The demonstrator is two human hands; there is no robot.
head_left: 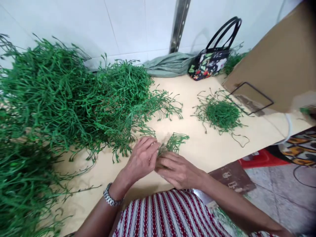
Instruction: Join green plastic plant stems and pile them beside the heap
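Close together at the table's near edge, my two hands grip one small bunch of green plastic-looking stems point(176, 142). My left hand point(143, 156), with a metal watch point(110, 196) on its wrist, has its fingers pinched at the left end of the bunch. Curled around the lower part is my right hand point(174, 169), and its fingers hide the stem ends. The branching tips fan out above and to the right of my fingers. Just left of my hands spreads a large heap of similar green stems point(74, 95).
A smaller tangled green pile point(222, 113) lies right on the pale table point(197, 148). Behind stand a floral handbag point(209, 64) and grey-green cloth point(170, 64). A cardboard box point(271, 65) and a bent black wire frame point(259, 95) are at right. A red plastic item point(264, 158) is below.
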